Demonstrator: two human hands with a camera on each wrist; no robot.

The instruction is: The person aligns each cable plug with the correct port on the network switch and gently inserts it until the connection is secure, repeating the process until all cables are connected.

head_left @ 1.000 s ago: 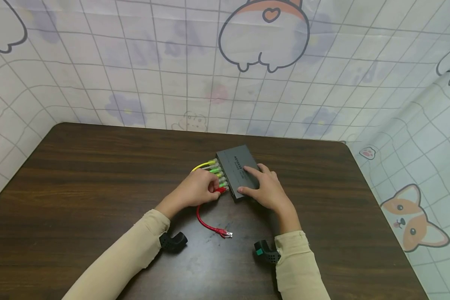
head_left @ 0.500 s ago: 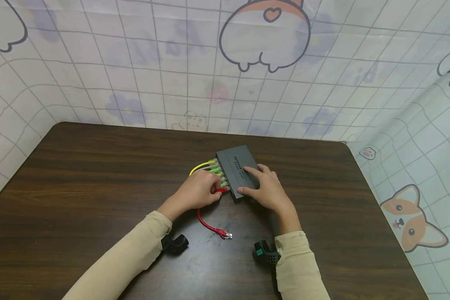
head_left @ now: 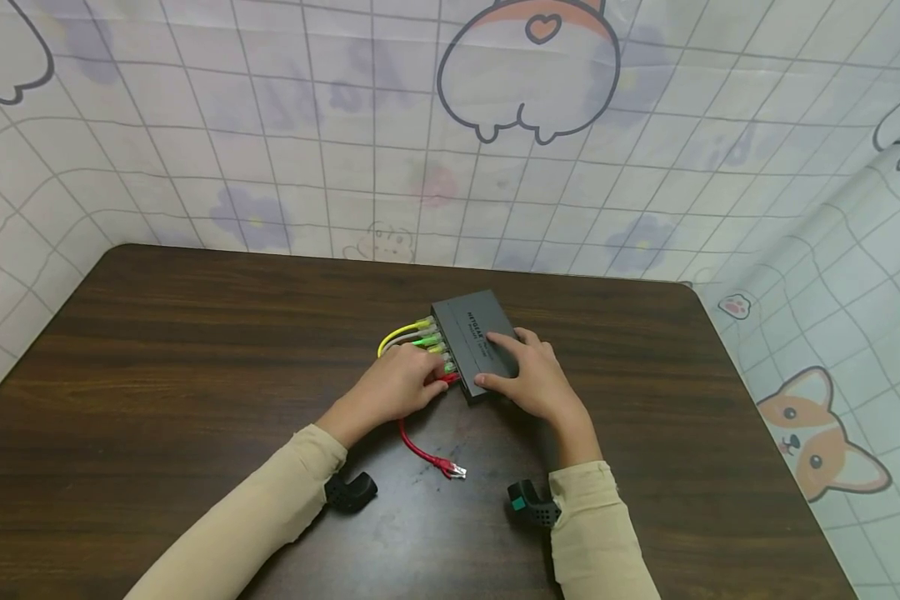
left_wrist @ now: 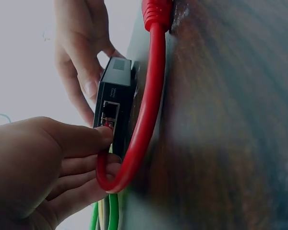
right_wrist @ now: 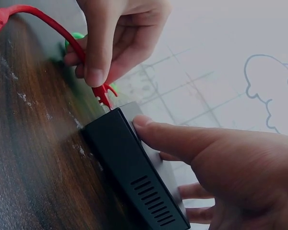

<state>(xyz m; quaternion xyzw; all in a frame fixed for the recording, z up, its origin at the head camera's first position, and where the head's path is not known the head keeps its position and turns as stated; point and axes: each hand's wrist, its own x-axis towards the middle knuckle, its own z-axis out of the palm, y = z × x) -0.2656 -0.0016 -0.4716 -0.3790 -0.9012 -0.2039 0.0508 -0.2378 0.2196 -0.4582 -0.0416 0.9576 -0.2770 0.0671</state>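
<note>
A dark grey NETGEAR network switch (head_left: 474, 333) lies on the table, its row of ports facing left. My left hand (head_left: 393, 379) pinches one plug of a short red Ethernet cable (left_wrist: 151, 91) between thumb and fingers. That red plug (right_wrist: 103, 95) is at a port near the switch's front end; how deep it sits, I cannot tell. The cable's other plug (head_left: 450, 468) lies loose on the table. My right hand (head_left: 540, 375) rests on the switch, thumb and forefinger stretched over its top. Beside the red plug, a frontmost port (left_wrist: 110, 110) shows dark in the left wrist view.
Yellow (head_left: 401, 329), grey and green cables plug into the switch's other ports, partly hidden behind my left hand. Brown wood-grain table (head_left: 195, 350) surrounds the switch. A patterned curtain (head_left: 307, 150) hangs behind it and along the sides.
My left hand has shifted slightly right, its fingertips closer to the switch with the red plug. The right hand and switch stay put; the loose plug has barely moved.
</note>
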